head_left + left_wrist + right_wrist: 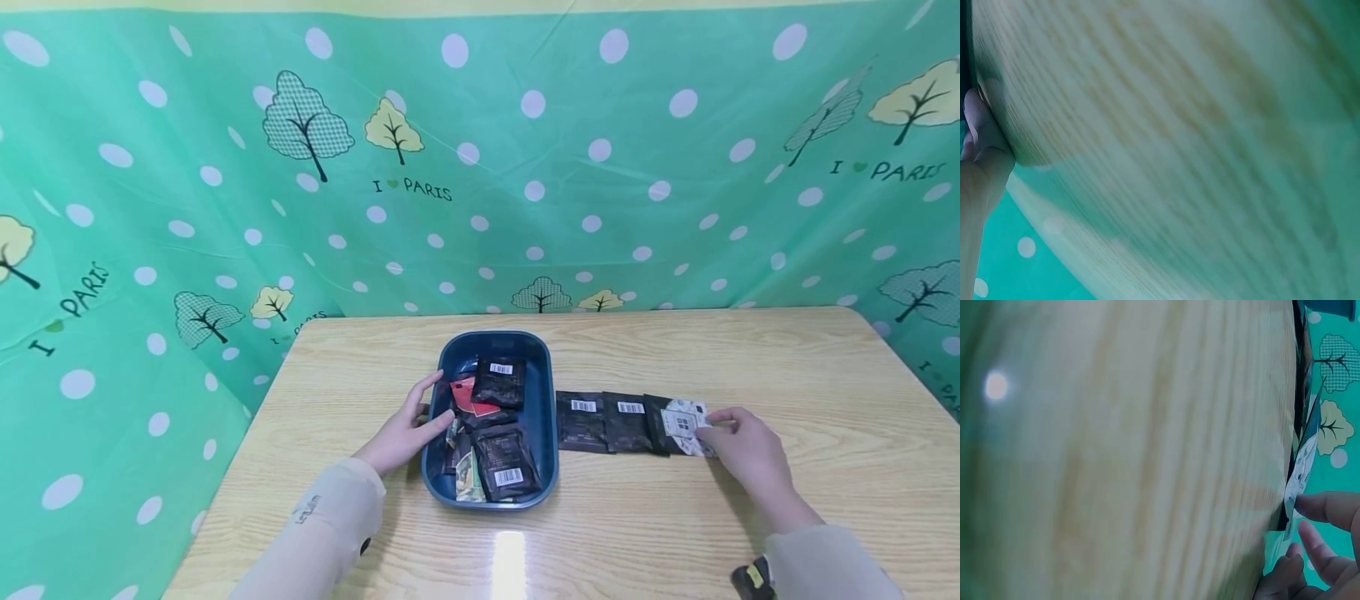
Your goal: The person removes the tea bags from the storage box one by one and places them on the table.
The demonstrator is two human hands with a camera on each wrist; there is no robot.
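Observation:
A dark blue tub (550, 417) holds several packets, mostly black, among them a black packet (501, 382) with a barcode label and a red one (468, 396). My left hand (401, 435) holds the tub's left side, thumb over the rim and other fingers partly hidden at the outer wall. To the tub's right, three packets lie in an overlapping row. At the row's right end, my right hand (750, 454) pinches the edge of a black-and-white packet (681, 423). In the right wrist view, a fingertip presses this packet (1300, 469), whose far end tilts off the table.
Two black packets, one nearest the tub (582, 429) and one in the middle (628, 429), show white barcode labels. A wooden table (645, 525) carries everything. Green printed cloth (480, 250) hangs behind and to the sides. A dark strap (752, 577) is at the right sleeve.

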